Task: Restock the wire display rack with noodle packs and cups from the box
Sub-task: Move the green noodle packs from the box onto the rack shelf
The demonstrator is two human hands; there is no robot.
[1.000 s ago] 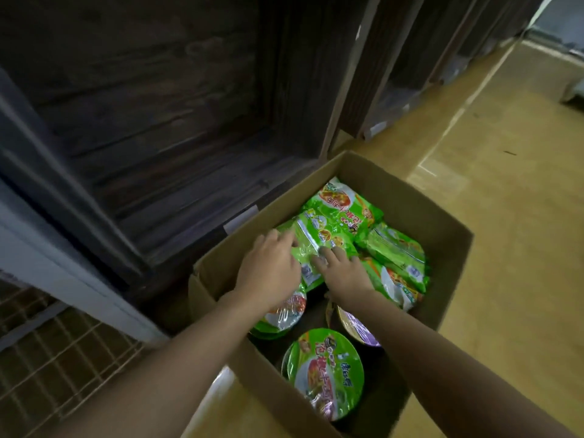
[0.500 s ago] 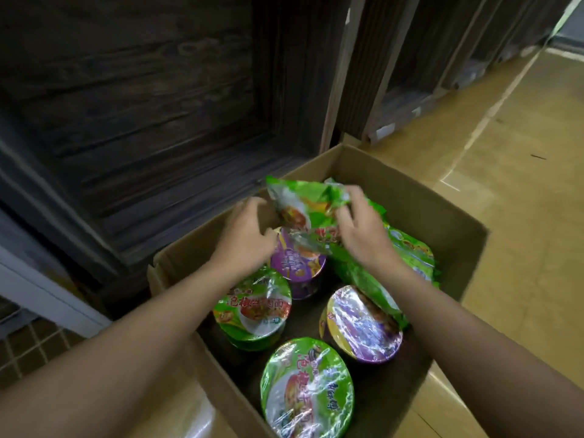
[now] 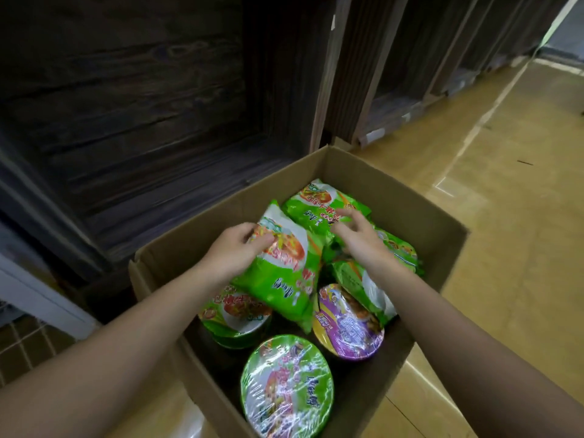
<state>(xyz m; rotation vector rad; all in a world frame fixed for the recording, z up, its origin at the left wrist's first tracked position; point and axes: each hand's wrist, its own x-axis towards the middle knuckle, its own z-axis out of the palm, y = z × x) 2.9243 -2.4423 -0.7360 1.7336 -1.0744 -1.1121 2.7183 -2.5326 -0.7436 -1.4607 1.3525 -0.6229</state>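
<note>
An open cardboard box (image 3: pixel 442 235) stands on the floor, filled with green noodle packs and foil-lidded cups. My left hand (image 3: pixel 232 252) grips the upper left edge of a green noodle pack (image 3: pixel 281 273), which is lifted and tilted over the cups. My right hand (image 3: pixel 360 238) hovers with curled, spread fingers over a second green pack (image 3: pixel 316 205) at the box's far side, touching its near edge. A green cup (image 3: pixel 286 387) sits nearest me, a purple cup (image 3: pixel 347 324) to its right, another green cup (image 3: pixel 235 314) under the held pack.
Dark wooden shelving (image 3: pixel 142 105) rises just behind and left of the box. A corner of the wire rack (image 3: pixel 22 346) shows at the lower left. Yellow floor (image 3: pixel 512 216) stretches to the right along a row of shelf units.
The pack that both hands held up has passed to my left hand alone and dropped lower over the cups. My right hand let go and moved to the far pack.
</note>
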